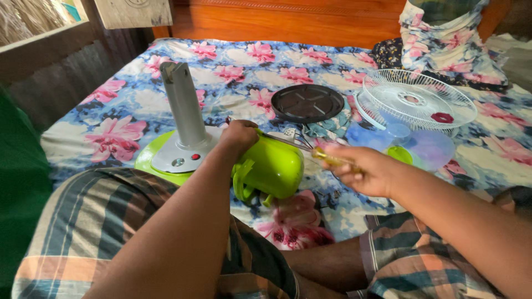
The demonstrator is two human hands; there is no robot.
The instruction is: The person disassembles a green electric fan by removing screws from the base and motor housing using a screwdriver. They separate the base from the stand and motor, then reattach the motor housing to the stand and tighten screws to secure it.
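Note:
My left hand (239,136) rests on top of a lime-green fan motor housing (271,166) lying on the flowered bedsheet (127,105), gripping its upper edge. My right hand (367,170) holds a screwdriver with a yellow handle (332,159); its metal shaft points left at the top of the housing, close to my left hand. Loose wires show just behind the housing. Left of the housing stands the fan's green and white base with a grey upright post (183,105).
A black round cover (307,102) lies behind the housing. A white wire fan guard (415,99) and translucent blue blades (410,145) sit at the right. Folded flowered cloth (449,39) lies by the wooden headboard (288,19). My crossed legs in checked cloth fill the foreground.

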